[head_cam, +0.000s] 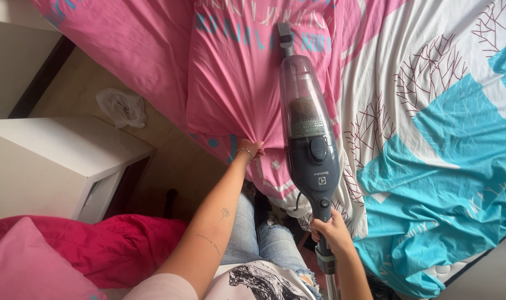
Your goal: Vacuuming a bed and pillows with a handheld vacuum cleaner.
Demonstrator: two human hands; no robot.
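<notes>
Pinching the pink sheet's [236,83] edge, left hand [252,149] lifts; right hand [332,229] grips the vacuum [308,133] near bare floor [169,150].

Pink sheet [231,72], turquoise-and-white branch-patterned duvet [431,139], grey-blue vacuum [311,139], perhaps red blanket [114,244].

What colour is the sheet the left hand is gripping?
Pink sheet, bunched in the left hand; head view.

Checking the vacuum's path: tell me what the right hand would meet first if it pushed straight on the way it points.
The right hand points up the handheld vacuum. Its nozzle would likely meet the bunched pink cover first; depth is unclear.
</notes>
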